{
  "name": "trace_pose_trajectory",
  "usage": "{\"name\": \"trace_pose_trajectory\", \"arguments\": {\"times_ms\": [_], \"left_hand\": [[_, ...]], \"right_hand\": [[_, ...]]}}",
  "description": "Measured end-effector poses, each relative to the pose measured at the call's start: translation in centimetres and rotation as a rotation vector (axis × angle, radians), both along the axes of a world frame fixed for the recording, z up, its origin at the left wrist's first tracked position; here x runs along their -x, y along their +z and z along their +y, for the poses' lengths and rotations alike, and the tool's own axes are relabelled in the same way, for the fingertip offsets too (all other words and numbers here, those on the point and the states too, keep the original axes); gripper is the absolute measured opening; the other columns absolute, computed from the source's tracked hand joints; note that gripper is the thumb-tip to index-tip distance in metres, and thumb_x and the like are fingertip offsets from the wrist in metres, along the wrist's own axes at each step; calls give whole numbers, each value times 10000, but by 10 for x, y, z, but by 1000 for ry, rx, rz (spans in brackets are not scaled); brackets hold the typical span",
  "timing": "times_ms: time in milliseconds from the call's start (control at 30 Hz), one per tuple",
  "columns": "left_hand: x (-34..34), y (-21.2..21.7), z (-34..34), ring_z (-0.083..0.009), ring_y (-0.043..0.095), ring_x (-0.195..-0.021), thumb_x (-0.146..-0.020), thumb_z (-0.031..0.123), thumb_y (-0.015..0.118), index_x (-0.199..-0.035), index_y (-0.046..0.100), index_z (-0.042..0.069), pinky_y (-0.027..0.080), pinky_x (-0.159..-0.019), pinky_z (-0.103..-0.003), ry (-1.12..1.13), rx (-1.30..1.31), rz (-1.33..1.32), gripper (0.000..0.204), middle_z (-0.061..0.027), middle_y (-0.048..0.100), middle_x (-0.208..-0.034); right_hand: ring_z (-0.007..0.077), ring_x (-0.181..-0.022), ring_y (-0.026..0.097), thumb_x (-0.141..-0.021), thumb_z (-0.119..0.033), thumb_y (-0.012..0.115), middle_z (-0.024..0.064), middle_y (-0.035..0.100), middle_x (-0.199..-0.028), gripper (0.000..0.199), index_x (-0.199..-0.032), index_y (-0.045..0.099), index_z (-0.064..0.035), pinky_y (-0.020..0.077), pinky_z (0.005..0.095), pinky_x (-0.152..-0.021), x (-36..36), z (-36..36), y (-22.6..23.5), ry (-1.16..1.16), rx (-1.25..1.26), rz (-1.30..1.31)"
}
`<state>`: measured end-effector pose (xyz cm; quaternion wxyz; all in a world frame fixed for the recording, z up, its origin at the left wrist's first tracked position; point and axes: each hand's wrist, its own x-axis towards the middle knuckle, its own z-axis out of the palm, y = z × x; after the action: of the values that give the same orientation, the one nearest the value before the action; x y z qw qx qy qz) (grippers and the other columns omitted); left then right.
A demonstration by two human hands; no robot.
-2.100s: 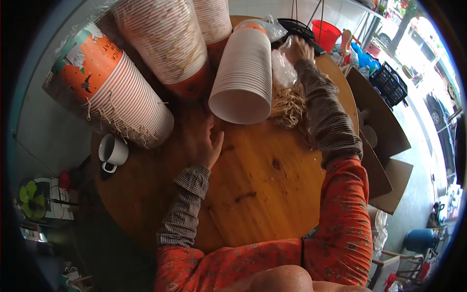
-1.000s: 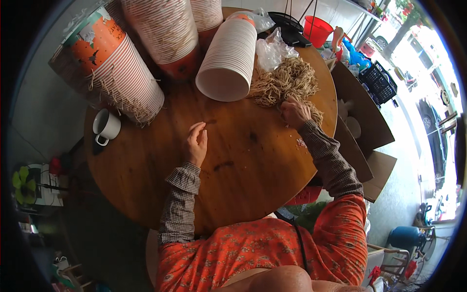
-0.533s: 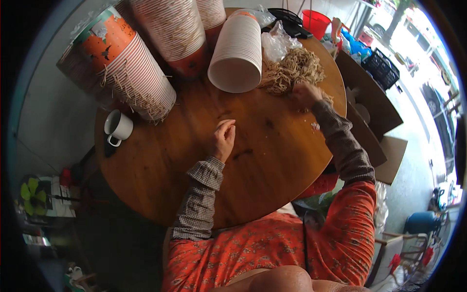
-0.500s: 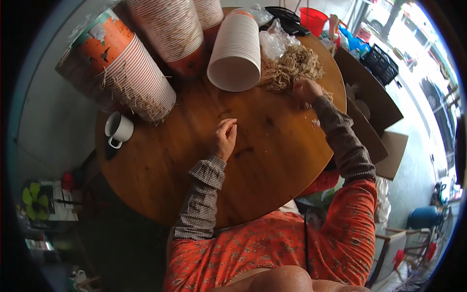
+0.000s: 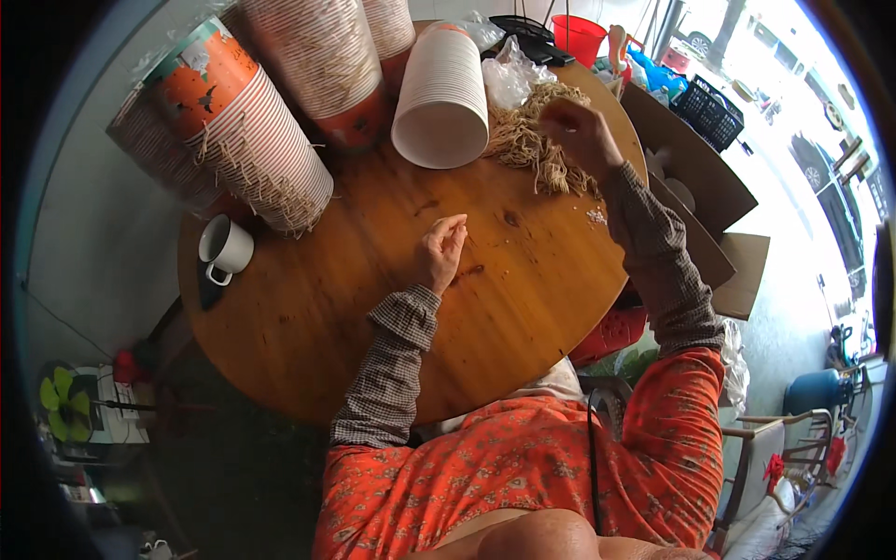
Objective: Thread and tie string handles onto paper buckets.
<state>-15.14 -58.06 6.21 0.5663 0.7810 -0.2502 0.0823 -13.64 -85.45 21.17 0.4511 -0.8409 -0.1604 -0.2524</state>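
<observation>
My left hand (image 5: 443,251) is held over the middle of the round table. Its fingertips are pressed together; whatever they may pinch is too small to make out. Above a tangled heap of tan cords (image 5: 523,140) is my right hand (image 5: 583,133), its fingers bent down and smeared by motion, so its grip does not show. A stack of nested white paper buckets (image 5: 441,98) lies on its side left of the cords, its mouth toward me. Left of it, an orange-and-white bucket stack (image 5: 259,131) has cords hanging along its side.
On the wooden table (image 5: 373,327) stands a white mug (image 5: 226,250) at the left edge. Wrapped bucket stacks (image 5: 322,70) fill the far left. A clear plastic bag (image 5: 513,75) lies behind the cords. Open cardboard boxes (image 5: 695,159) and a red bucket (image 5: 579,39) are beyond the table's right side.
My right hand has lifted from the cord heap's near edge, moving up and away from me over it. My left hand has shifted slightly right and away from me.
</observation>
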Motion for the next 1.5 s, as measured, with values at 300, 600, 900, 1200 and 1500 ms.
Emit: {"name": "trace_pose_trajectory", "arguments": {"times_ms": [300,600,900,1200,1500], "left_hand": [[33,42,-9,-220,618,-1011,-1022,419,367,-1194,572,-14,449,-944,-337,-413,711,476,510,-99,656,-981],[41,29,10,-56,420,-501,-984,287,530,-894,604,19,478,-577,-237,-44,320,619,292,21,508,-671],[7,-4,40,-56,487,-537,-983,297,528,-908,612,15,462,-528,-228,95,341,449,304,-4,587,-720],[16,8,27,-157,590,-637,-976,231,518,-870,607,13,458,-575,-286,213,-144,157,258,-89,634,-730],[25,22,28,-97,501,-594,-1015,438,389,-845,619,14,406,-538,-252,114,-80,315,512,-17,513,-649]], "right_hand": [[133,-701,566,-823,-36,639,65,571,-809,90,-903,604,-15,474,270,-625,51,84,8,309,84,-22],[311,-839,641,-830,31,532,151,644,-928,136,-903,644,5,530,369,-714,44,82,-80,-1,161,-138],[109,-708,616,-871,-88,644,55,675,-824,154,-985,663,13,505,253,-620,2,81,-98,257,-247,455],[229,-755,611,-790,-132,708,78,602,-871,122,-875,658,-60,499,356,-648,32,59,-110,616,388,382],[229,-721,594,-793,-97,671,81,565,-856,102,-842,608,-35,492,321,-633,41,84,-98,505,46,285]]}}
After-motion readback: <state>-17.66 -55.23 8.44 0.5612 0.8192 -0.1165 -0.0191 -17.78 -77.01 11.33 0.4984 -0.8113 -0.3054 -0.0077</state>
